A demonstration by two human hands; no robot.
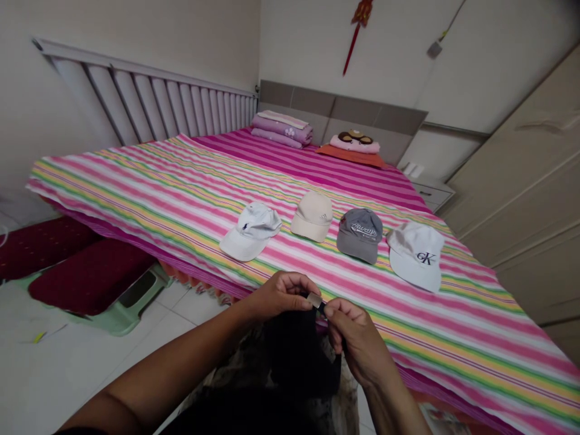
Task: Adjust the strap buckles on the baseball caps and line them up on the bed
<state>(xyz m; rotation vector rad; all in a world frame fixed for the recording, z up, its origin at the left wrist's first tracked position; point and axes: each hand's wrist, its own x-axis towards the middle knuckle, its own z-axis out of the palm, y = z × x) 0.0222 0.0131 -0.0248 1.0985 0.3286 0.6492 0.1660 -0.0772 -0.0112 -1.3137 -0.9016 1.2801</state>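
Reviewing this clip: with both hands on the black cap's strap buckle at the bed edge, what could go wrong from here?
1. The left hand and right hand pinch only the small metal buckle; the dark black cap hangs off the striped bedspread and might drop.
2. A pull toward the bed could nudge the white embroidered cap near the edge.

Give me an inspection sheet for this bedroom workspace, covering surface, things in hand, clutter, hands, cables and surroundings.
Surface: striped bedspread, lying flat.
Things in hand: black cap with a metal strap buckle, held at the bed's near edge.
Clutter: four caps in a row: white cap, cream cap, grey cap, white logo cap.
Hands: left hand and right hand both pinch at the buckle.
Cables: nothing seen.
Surroundings: folded bedding, plush pillow, red hanging ornament, padded stools.
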